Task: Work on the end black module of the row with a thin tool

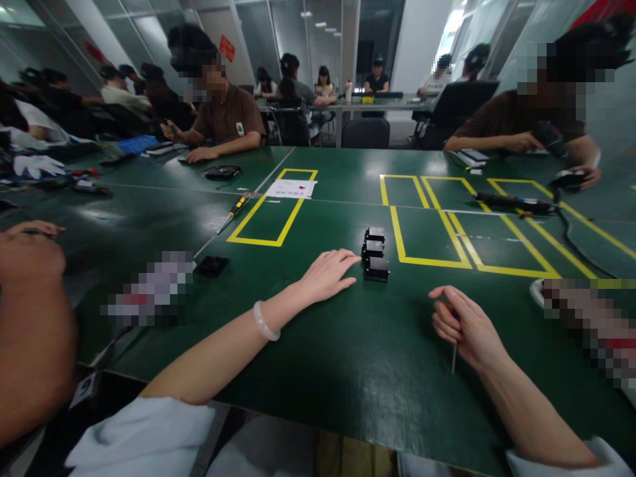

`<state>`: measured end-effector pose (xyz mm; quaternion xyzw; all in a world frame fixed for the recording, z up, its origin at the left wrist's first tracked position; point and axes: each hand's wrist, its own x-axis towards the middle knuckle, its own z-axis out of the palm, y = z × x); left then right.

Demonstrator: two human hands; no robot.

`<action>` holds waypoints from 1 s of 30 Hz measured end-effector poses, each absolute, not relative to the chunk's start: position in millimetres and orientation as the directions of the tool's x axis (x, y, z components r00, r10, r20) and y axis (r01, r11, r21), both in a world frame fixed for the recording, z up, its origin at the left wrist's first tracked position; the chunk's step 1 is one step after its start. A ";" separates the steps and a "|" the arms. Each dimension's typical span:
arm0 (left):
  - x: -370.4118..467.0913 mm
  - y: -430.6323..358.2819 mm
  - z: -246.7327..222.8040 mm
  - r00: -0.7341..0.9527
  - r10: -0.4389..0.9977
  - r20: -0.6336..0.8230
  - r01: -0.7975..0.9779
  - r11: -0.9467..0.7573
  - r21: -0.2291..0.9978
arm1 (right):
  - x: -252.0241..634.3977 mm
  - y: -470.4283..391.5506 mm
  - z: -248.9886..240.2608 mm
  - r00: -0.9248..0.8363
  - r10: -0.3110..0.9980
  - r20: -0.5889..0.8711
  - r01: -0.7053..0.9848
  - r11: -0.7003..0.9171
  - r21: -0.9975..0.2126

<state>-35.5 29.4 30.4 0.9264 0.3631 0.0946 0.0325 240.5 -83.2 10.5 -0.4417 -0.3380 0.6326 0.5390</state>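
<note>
Several small black blocks (376,267) stand in a short row on the green table (318,358), near the middle of the view. My left hand (332,274) rests just left of them, palm down, fingers stretched out, its fingertips at or very near the row's left side. It holds nothing. To the right of the row, apart from it, my right hand (460,324) is closed around a thin stick (454,358), whose end points down below the fingers. A bracelet (266,322) circles my left wrist.
Yellow tape rectangles (437,264) mark the table beyond. A screwdriver (238,206), a white paper (291,189) and a flat black part (213,265) lie to the left. A black cabled tool (517,203) lies right. Another person's arm (34,338) is at far left.
</note>
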 end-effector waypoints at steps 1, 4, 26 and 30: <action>-25.0 30.6 28.3 0.719 0.673 0.170 0.660 -0.739 0.135 | 241.2 -82.7 9.5 -0.036 0.979 -0.200 -0.390 -0.198 -0.899; 0.1 35.9 22.7 0.694 0.684 0.222 0.673 -0.727 0.136 | 243.4 -80.7 6.6 -0.047 0.976 -0.214 -0.422 -0.213 -0.881; 19.3 47.1 2.1 0.611 0.740 0.282 0.733 -0.663 0.152 | 247.5 -76.5 -0.2 -0.098 0.961 -0.258 -0.515 -0.271 -0.813; 16.7 44.2 3.0 0.609 0.736 0.296 0.727 -0.667 0.163 | 246.7 -76.0 1.6 -0.104 0.958 -0.269 -0.520 -0.283 -0.806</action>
